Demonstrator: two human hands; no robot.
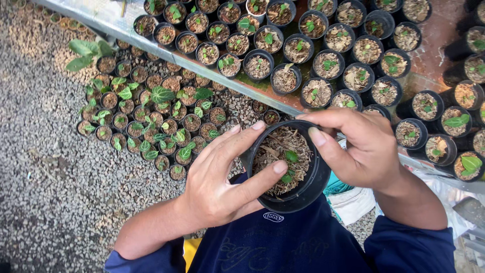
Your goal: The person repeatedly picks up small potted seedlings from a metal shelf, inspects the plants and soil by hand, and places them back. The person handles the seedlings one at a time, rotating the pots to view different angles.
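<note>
Both hands hold one black plastic pot (pixel 298 189) up in front of the person's chest, above the dark blue shirt (pixel 303 242), well clear of both the bench and the ground. The left hand (pixel 222 177) cups the pot from its left side, its grip clamped on the pot: the fingers wrap the wall and rim, and the thumb lies across the top, its tip on the dry, chopped brown potting mix by a small green seedling (pixel 290 157) that sits right of the middle. The right hand (pixel 361 149) comes over from the far right, its grip also closed on the pot, with the thumb pressed on the inner far rim and the other fingers curled behind the rim, partly hidden. Beyond the hands runs the metal front edge (pixel 202 68) of the bench, slanting from the top left toward the right; on the bench stand many rows of similar black pots (pixel 298 50), each filled with the same brown mix and most showing a tiny green leaf. Below that edge, on the grey gravel ground (pixel 45 151), a tight cluster of smaller pots (pixel 151 121) holds plants with larger, pale-veined leaves. A white and teal bag (pixel 348 199) shows just beside the held pot, under the right wrist.
</note>
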